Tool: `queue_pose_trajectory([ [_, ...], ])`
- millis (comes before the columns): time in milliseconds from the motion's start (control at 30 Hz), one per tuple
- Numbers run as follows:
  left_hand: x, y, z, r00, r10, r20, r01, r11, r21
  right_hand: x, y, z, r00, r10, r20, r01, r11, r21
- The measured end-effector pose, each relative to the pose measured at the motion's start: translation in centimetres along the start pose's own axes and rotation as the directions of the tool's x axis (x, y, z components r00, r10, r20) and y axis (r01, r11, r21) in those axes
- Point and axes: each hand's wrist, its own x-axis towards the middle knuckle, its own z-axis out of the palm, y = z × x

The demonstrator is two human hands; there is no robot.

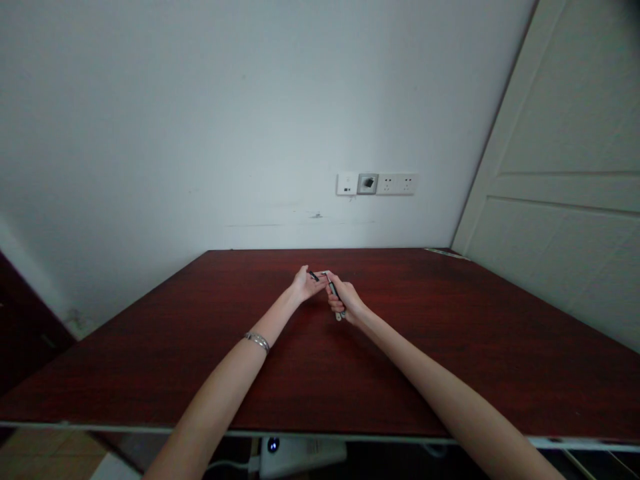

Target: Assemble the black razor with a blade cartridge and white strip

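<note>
Over the far middle of the table, my left hand is turned palm up with its fingers stretched out towards the right. A small dark object lies across that palm; its kind is too small to make out. My right hand is closed around a grey metal hand tool that looks like a folding multi-tool. Its rounded handle ends stick out below the fist, and its slim tip points up at the left fingertips. Whether the tip touches those fingers cannot be told. A silver bracelet circles my left wrist.
Both hands are above a dark red wooden table. A pale wall with power sockets rises behind it, and a white panelled door stands at the right. Under the front edge is a white device with a cable.
</note>
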Motion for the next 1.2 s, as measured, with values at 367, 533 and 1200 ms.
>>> queue_pose_trajectory([
  [367, 0.3, 1.6, -3.4, 0.959, 0.2, -0.198, -0.034, 0.78, 0.625, 0.4, -0.3, -0.8, 0.999, -0.031, 0.019, 0.03, 0.998, 0.054],
  [533, 0.6, 1.2, -4.0, 0.937, 0.303, -0.175, -0.078, 0.668, 0.74, 0.6, -0.2, -0.9, 0.999, -0.03, 0.034, 0.029, 0.999, 0.029],
  [1200, -0.4, 2.8, -3.1, 0.827, 0.55, -0.116, -0.122, 0.377, 0.918, 0.5, -0.4, -0.9, 0.995, -0.05, 0.091, 0.048, 0.999, 0.027],
])
